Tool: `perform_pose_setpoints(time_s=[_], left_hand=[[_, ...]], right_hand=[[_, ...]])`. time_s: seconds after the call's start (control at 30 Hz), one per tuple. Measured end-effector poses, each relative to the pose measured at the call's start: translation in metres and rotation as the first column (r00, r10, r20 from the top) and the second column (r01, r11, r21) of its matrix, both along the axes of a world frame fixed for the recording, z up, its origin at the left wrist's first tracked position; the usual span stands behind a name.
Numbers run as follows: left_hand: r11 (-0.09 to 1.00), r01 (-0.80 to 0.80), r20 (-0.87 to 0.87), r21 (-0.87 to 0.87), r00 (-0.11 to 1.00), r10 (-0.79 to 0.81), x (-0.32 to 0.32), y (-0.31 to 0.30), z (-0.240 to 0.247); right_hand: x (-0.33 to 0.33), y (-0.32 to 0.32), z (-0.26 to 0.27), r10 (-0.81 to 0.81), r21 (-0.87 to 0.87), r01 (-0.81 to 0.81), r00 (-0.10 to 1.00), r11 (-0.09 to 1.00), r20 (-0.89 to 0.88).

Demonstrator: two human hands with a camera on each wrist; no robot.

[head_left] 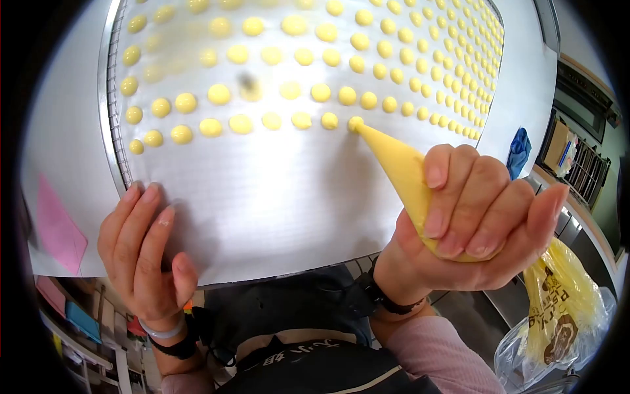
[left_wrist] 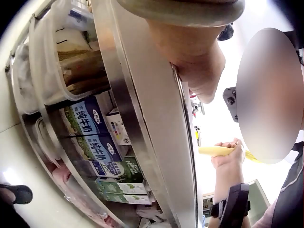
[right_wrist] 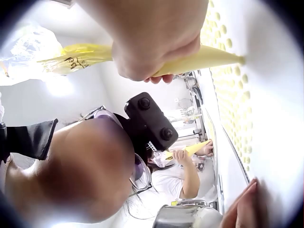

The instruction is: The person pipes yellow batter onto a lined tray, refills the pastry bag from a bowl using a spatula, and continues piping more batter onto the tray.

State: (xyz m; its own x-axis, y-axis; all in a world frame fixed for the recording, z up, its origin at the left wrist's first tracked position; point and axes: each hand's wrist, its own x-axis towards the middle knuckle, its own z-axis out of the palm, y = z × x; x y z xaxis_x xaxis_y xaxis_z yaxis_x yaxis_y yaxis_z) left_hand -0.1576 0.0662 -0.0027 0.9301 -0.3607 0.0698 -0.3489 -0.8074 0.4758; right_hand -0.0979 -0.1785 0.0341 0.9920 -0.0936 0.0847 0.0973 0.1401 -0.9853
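My right hand (head_left: 472, 217) grips a piping bag (head_left: 397, 161) full of yellow batter, its fingers curled round the body. The tip points down and left onto a small yellow dollop (head_left: 355, 123) at the end of the nearest unfinished-length row. Rows of round yellow dollops (head_left: 240, 124) cover the far part of the pale sheet (head_left: 282, 217) on a tray. At the near left corner my left hand (head_left: 141, 256) rests its loosely extended fingertips on the tray edge. In the right wrist view, the bag's twisted yellow tail (right_wrist: 90, 53) trails behind the right hand.
A wire rim (head_left: 113, 98) borders the tray's left side. On the table lie a pink sheet (head_left: 59, 226) and a blue cloth (head_left: 518, 152). Plastic (head_left: 558, 315) hangs at right. Boxes (left_wrist: 97, 148) fill a shelf below. Another person (right_wrist: 173, 183) holds a piping bag beyond a metal pot (right_wrist: 183, 216).
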Motion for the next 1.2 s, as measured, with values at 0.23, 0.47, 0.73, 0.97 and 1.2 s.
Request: perform_pose_setpoints(time_s=[0.23, 0.47, 0.73, 0.97, 1.2], left_hand=[[1.000, 0.003, 0.013, 0.010, 1.000, -0.003, 0.000, -0.002, -0.001], [0.999, 0.011, 0.051, 0.050, 0.999, -0.013, -0.001, -0.004, -0.002], [0.999, 0.024, 0.026, 0.022, 0.999, -0.025, -0.003, -0.002, -0.003], [0.999, 0.030, 0.023, 0.035, 0.999, -0.031, -0.004, -0.001, -0.003], [0.998, 0.035, 0.045, 0.059, 0.998, -0.038, -0.006, 0.003, -0.005]], right_hand=[[-0.002, -0.021, 0.004, 0.085, 0.064, -0.087, 0.996, 0.994, 0.028], [-0.004, -0.025, 0.001, 0.021, 0.054, -0.024, 0.999, 0.998, 0.045], [-0.004, -0.032, 0.000, -0.106, -0.040, 0.106, 0.994, 0.994, -0.003], [-0.006, -0.039, 0.009, -0.157, 0.047, 0.157, 0.988, 0.986, -0.003], [-0.005, -0.046, 0.004, -0.148, -0.010, 0.148, 0.989, 0.989, -0.002]])
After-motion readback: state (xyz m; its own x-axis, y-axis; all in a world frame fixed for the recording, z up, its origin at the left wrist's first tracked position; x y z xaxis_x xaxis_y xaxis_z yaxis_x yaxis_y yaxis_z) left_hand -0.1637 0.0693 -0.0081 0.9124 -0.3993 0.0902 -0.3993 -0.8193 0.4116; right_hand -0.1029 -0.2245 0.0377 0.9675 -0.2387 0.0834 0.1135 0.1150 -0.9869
